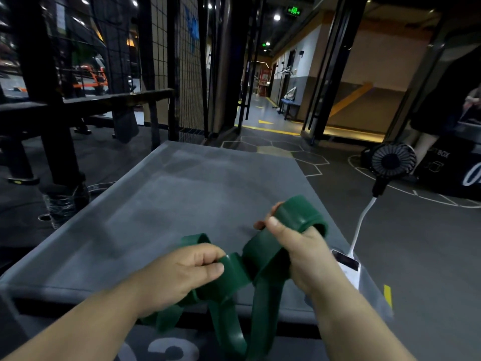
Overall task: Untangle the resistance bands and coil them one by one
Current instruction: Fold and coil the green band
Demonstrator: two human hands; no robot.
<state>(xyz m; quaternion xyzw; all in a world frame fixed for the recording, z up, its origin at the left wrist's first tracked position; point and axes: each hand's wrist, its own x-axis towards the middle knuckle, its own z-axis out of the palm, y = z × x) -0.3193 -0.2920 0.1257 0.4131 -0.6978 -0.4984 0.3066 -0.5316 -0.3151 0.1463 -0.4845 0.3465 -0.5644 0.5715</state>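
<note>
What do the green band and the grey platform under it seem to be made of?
The green band: likely rubber or latex, smooth, slightly glossy; it folds in soft loops and catches light. The grey platform: seems a matte, vinyl-like cover over padding, judging by rounded edges and scuff marks.

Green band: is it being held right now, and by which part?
Yes, both hands hold the green band. The left hand pinches a fold of it; the right hand grips the looped upper end. The rest hangs below the platform edge.

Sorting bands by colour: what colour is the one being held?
Dark green band, clearest in head view.
</note>
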